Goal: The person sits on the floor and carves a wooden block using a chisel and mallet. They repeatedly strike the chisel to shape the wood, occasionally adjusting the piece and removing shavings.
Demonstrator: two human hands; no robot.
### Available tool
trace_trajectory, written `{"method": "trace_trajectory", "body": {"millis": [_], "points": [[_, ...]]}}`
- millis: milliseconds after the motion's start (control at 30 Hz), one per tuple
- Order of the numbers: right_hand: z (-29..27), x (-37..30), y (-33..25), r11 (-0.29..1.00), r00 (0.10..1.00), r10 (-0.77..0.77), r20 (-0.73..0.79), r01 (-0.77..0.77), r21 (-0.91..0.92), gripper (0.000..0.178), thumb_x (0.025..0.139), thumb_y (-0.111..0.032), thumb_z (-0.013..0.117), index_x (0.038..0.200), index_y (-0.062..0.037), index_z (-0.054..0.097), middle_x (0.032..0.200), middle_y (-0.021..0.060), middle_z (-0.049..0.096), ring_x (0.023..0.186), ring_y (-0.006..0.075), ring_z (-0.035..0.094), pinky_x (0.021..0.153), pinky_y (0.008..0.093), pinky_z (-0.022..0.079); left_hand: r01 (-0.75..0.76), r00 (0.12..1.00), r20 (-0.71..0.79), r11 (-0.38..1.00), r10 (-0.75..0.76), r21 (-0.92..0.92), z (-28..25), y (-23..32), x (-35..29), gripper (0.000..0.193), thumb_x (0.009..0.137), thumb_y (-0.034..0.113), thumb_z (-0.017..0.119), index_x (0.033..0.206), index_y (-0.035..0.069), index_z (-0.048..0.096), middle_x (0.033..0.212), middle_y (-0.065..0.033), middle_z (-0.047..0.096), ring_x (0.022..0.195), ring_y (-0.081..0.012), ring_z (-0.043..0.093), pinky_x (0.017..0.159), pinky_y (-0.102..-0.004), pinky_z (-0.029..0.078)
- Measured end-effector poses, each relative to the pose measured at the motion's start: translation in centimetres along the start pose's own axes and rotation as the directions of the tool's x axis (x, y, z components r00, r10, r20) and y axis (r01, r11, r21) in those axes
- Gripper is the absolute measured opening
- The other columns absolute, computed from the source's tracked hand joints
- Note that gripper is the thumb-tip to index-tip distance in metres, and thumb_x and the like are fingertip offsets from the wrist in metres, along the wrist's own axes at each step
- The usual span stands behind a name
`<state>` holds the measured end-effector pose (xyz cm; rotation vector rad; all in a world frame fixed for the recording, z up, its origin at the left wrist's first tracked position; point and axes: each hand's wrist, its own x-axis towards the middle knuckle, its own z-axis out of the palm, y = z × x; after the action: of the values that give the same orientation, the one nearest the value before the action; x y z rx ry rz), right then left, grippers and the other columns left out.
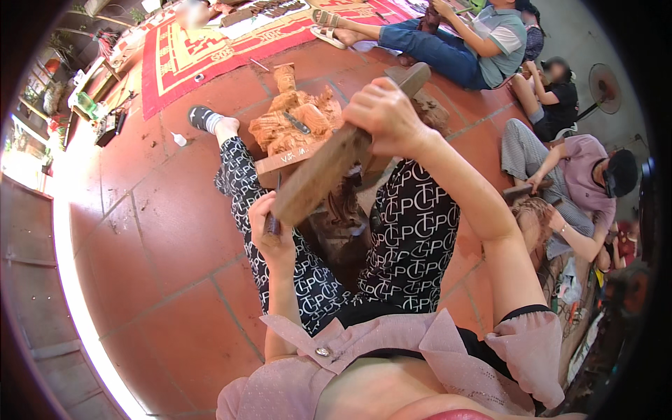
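My right hand grips a long, flat wooden mallet that slants down to the left across the view. Just beneath the mallet's broad end, my left hand is closed round the handle of a chisel; its thin shaft points away from me. Beyond lies a light orange-brown wood carving of a figure with folds and a flat base, partly covered by the mallet. A small dark tool rests on it. Between my legs stands a dark carved piece, partly hidden.
Red tiles make up the floor. Ahead is a red and yellow mat. A small white bottle lies at the left. One person sits at the far right; another person works nearer. A fan stands behind them.
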<state>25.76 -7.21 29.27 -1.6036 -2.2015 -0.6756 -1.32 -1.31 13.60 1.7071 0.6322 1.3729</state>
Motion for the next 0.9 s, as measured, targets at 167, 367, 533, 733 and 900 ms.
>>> {"method": "trace_trajectory", "body": {"millis": [167, 367, 533, 733, 900], "points": [[-1.6, -1.1, 0.2, 0.965, 0.963, 0.246, -0.111, -0.254, -0.067, 0.035, 0.060, -0.014, 0.078, 0.092, -0.0119, 0.064, 0.090, 0.0064, 0.067, 0.092, 0.0287, 0.065, 0.087, 0.0392, 0.047, 0.120, 0.990, -0.053, 0.984, -0.127, -0.131, 1.2, -0.9, -0.4, 0.029, 0.090, 0.013, 0.074, 0.113, -0.002, 0.063, 0.120, -0.0136, 0.058, 0.099, -0.0202, 0.066, 0.089, -0.0306, 0.055], [-6.3, -1.4, -3.1, 0.871, 0.848, 0.390, -0.360, -0.467, -0.156, 0.030, 0.064, -0.012, 0.078, 0.091, -0.0117, 0.064, 0.085, 0.0059, 0.068, 0.086, 0.0286, 0.066, 0.081, 0.0385, 0.049, 0.177, 0.984, 0.015, 0.945, -0.180, -0.274, 1.3, -4.7, -1.7, 0.023, 0.094, 0.009, 0.069, 0.112, -0.003, 0.062, 0.116, -0.0127, 0.060, 0.096, -0.0197, 0.068, 0.087, -0.0313, 0.058], [-10.5, -2.8, -5.6, 0.780, 0.741, 0.532, -0.411, -0.618, -0.105, 0.035, 0.064, -0.007, 0.079, 0.095, -0.0090, 0.064, 0.089, 0.0090, 0.068, 0.085, 0.0300, 0.067, 0.078, 0.0368, 0.052, 0.377, 0.921, 0.083, 0.816, -0.381, -0.439, 1.4, -6.0, -2.7, 0.024, 0.097, 0.011, 0.065, 0.112, -0.006, 0.059, 0.103, -0.0120, 0.065, 0.086, -0.0201, 0.070, 0.081, -0.0329, 0.061], [-7.3, -6.7, -7.9, 0.710, 0.694, 0.696, -0.184, -0.704, 0.034, 0.037, 0.065, -0.006, 0.079, 0.099, -0.0069, 0.064, 0.086, 0.0118, 0.068, 0.079, 0.0275, 0.069, 0.072, 0.0329, 0.053, 0.363, 0.911, -0.001, 0.803, -0.413, -0.473, -1.1, -7.3, -2.4, 0.015, 0.097, 0.010, 0.066, 0.105, -0.002, 0.060, 0.110, -0.0064, 0.057, 0.083, -0.0117, 0.061, 0.076, -0.0249, 0.054], [-6.1, -10.1, -8.9, 0.609, 0.603, 0.793, -0.089, -0.787, 0.097, 0.033, 0.070, -0.010, 0.080, 0.097, -0.0039, 0.064, 0.078, 0.0112, 0.068, 0.071, 0.0181, 0.068, 0.069, 0.0301, 0.052, 0.340, 0.934, -0.014, 0.903, -0.356, -0.262, -1.4, -6.9, -3.2, 0.024, 0.094, 0.022, 0.071, 0.104, 0.002, 0.062, 0.110, -0.0080, 0.060, 0.098, -0.0161, 0.058, 0.088, -0.0290, 0.047]]}}
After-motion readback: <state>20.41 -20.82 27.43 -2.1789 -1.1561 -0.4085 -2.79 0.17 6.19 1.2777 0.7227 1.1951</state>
